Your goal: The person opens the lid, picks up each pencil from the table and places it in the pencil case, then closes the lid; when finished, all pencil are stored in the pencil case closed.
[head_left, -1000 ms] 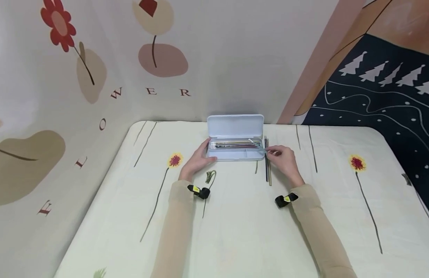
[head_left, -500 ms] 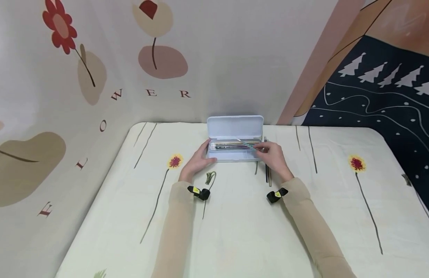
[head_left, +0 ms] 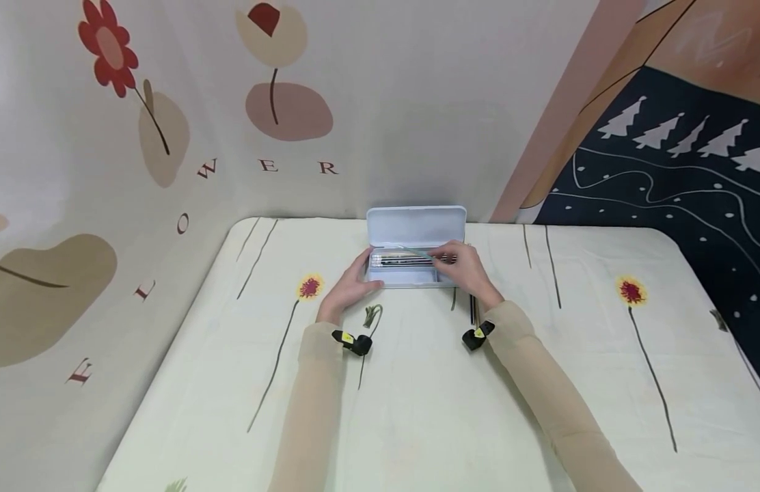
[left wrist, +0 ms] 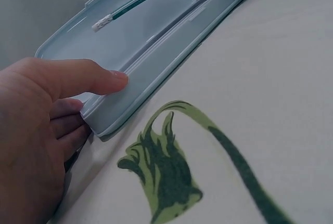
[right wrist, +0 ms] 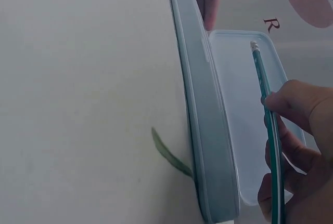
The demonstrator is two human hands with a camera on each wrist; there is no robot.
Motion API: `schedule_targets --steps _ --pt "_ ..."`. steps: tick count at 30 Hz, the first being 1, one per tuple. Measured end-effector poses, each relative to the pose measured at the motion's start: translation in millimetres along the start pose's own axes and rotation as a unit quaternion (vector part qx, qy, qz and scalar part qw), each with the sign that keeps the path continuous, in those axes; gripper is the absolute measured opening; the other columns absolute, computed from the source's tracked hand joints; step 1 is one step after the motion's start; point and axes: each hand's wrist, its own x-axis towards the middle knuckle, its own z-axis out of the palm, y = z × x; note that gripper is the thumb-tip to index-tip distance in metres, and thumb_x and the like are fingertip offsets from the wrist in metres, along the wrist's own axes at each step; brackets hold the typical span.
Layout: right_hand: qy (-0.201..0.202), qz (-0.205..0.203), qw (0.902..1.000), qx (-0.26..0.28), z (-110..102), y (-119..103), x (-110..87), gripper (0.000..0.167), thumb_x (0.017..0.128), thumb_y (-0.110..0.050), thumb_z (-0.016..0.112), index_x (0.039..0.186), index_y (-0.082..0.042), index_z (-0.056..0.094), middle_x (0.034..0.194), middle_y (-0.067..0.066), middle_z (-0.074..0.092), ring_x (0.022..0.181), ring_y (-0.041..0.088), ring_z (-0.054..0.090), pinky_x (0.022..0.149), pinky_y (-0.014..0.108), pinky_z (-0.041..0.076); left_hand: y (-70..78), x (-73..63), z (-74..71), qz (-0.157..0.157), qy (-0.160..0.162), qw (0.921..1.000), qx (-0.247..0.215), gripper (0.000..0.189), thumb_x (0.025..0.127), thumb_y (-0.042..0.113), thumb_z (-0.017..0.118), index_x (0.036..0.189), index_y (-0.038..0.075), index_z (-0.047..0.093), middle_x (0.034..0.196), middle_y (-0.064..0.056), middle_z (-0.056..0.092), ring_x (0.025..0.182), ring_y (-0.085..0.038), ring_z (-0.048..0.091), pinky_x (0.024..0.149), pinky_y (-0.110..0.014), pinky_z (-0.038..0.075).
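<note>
A pale blue pencil case (head_left: 404, 279) stands with its lid (head_left: 417, 227) up at the back of the table. Several pencils (head_left: 395, 260) lie lengthwise in its rear compartment. My left hand (head_left: 348, 292) holds the case's left end, the thumb (left wrist: 112, 82) on the front wall and the other fingers around the end. Over the case, my right hand (head_left: 469, 272) pinches a green striped pencil (right wrist: 264, 78) between thumb and fingers. Its white eraser end (left wrist: 102, 23) points left and sits above the compartment. In the left wrist view the pencils inside are hidden by the case's front wall.
Dark pencils (head_left: 473, 311) lie on the cloth right of the case, partly covered by my right hand and wrist. The tablecloth (head_left: 417, 410) carries printed flowers and stems. A printed wall hanging (head_left: 441, 137) rises close behind the lid.
My right hand has moved left with the green pencil, from the case's right edge to over the pencils inside. The left hand stays on the case's left end.
</note>
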Motion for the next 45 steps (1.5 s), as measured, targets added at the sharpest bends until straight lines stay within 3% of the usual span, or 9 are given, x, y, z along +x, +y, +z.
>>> schedule_targets --steps 13,26,33,45 --pt "-0.061 -0.004 0.9979 -0.021 15 -4 19.5 0.020 0.088 -0.002 0.065 0.106 -0.001 0.074 0.102 0.014 0.065 0.096 0.027 0.060 0.086 0.039 0.052 0.8 0.2 1.0 -0.003 0.000 1.0000 -0.008 0.087 0.085 0.013 0.069 0.155 0.013 0.018 0.160 -0.010 0.015 0.145 -0.029 0.010 0.117 -0.048 0.007" --pt "-0.098 -0.017 0.9942 -0.042 30 -4 31.0 0.018 0.089 -0.004 0.066 0.105 -0.003 0.075 0.100 0.012 0.066 0.093 0.025 0.061 0.082 0.038 0.051 -0.2 -0.2 -0.1 0.001 -0.003 0.9999 -0.010 0.087 0.085 0.014 0.068 0.155 0.014 0.018 0.160 -0.010 0.016 0.145 -0.030 0.011 0.117 -0.048 0.008" --pt "-0.097 -0.016 0.9937 -0.054 30 -1 31.9 0.019 0.089 -0.006 0.066 0.106 -0.002 0.074 0.104 0.013 0.065 0.100 0.029 0.059 0.090 0.041 0.048 -0.1 0.9 0.5 -0.001 -0.004 1.0000 -0.009 0.086 0.085 0.013 0.068 0.155 0.014 0.018 0.160 -0.011 0.016 0.145 -0.030 0.011 0.117 -0.048 0.008" --pt "-0.064 0.004 0.9978 -0.018 14 6 17.5 0.017 0.091 -0.006 0.064 0.104 -0.002 0.073 0.107 0.013 0.062 0.103 0.029 0.057 0.092 0.044 0.047 -1.4 0.9 1.1 0.015 -0.003 0.9999 -0.001 0.087 0.084 0.013 0.067 0.155 0.011 0.017 0.159 -0.012 0.016 0.145 -0.030 0.011 0.117 -0.047 0.008"
